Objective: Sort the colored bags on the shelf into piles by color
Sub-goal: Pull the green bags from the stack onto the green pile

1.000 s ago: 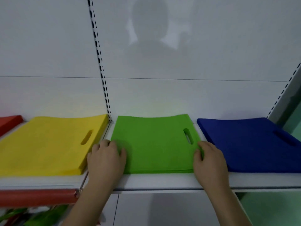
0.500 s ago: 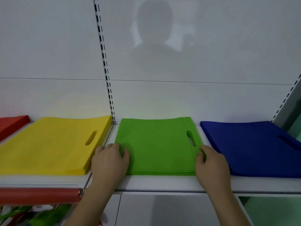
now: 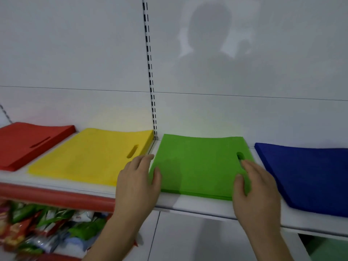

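Note:
Four flat piles of bags lie side by side on the white shelf (image 3: 188, 203): red bags (image 3: 28, 144) at far left, then yellow bags (image 3: 90, 157), green bags (image 3: 199, 162) in the middle, and blue bags (image 3: 308, 174) at right. My left hand (image 3: 137, 183) rests against the left edge of the green pile with fingers straight and the thumb on top. My right hand (image 3: 258, 191) lies at the green pile's right front corner, fingers stretched toward the handle slot, thumb on the bag.
A slotted upright rail (image 3: 150, 72) runs up the white back wall between the yellow and green piles. A red price strip (image 3: 56, 196) edges the shelf at left. Below it lie several colourful snack packets (image 3: 41, 228).
The view has swung left, bringing the red pile into sight. Both hands have shifted slightly further onto the green pile's sides, with fingers more spread.

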Demonstrator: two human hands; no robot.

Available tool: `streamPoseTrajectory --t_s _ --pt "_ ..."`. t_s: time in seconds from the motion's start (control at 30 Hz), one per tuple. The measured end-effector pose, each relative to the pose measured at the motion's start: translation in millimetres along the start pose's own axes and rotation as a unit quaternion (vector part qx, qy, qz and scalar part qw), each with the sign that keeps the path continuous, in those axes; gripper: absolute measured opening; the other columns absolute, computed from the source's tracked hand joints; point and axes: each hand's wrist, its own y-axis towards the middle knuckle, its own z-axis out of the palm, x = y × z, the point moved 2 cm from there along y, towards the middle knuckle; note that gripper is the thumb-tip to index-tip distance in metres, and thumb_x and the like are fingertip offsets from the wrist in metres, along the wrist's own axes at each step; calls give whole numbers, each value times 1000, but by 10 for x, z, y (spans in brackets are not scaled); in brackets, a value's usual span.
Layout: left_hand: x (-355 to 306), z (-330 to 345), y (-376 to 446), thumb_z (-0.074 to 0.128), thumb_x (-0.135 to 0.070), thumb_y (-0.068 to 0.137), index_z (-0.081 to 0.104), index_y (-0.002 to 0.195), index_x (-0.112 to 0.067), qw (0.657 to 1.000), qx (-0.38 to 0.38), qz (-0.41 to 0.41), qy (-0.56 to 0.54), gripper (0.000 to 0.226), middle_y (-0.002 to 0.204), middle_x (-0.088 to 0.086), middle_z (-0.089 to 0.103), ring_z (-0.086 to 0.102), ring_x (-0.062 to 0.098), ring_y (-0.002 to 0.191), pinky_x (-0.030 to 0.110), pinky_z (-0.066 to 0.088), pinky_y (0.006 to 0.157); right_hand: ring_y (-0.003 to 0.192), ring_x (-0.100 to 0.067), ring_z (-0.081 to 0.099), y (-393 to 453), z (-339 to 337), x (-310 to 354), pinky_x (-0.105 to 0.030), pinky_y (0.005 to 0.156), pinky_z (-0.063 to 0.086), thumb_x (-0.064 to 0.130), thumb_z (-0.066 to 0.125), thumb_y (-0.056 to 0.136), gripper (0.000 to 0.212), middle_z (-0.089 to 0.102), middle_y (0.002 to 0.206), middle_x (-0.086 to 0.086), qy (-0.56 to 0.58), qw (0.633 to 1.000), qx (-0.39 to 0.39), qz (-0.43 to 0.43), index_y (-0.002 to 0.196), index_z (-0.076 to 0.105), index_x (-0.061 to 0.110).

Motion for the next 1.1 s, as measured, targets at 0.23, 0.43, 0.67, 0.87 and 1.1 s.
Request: streamPoseTrajectory --t_s 0.23,0.43,0.67,0.87,1.1 --pt "350 -454 -287 57 -27 94 60 126 -16 999 -26 -28 32 34 121 0 61 55 22 109 40 50 85 122 -25 49 -314 348 482 -27 103 31 26 50 90 44 60 130 -9 75 994 73 -23 129 60 7" --pt "979 -976 -436 60 -28 92 61 127 -14 994 -35 -68 72 37 125 2 60 55 24 114 45 49 92 122 -25 51 -573 568 1282 -35 103 37 30 49 93 46 60 129 -7 108 983 127 -78 133 56 9" --pt "1849 -1685 -627 65 -27 89 61 128 -16 991 -51 -99 80 40 124 1 60 55 22 114 40 48 95 125 -17 47 -1001 856 2365 -28 99 36 33 51 94 48 56 134 2 119 971 179 -103 140 49 18" --pt "2698 -2319 -820 54 -34 94 55 135 -19 984 -75 -132 93 44 132 -3 55 48 18 125 41 44 103 125 -18 47 -1506 1199 3314 -28 99 35 31 54 94 49 56 133 1 134 961 189 -152 140 49 15" --pt "3595 -2848 -964 55 -33 93 54 134 -24 973 -89 -181 110 42 130 -8 54 47 14 122 37 44 102 125 -18 45 -1922 1758 4238 -28 99 34 27 57 93 47 55 134 0 150 942 218 -205 138 51 19"
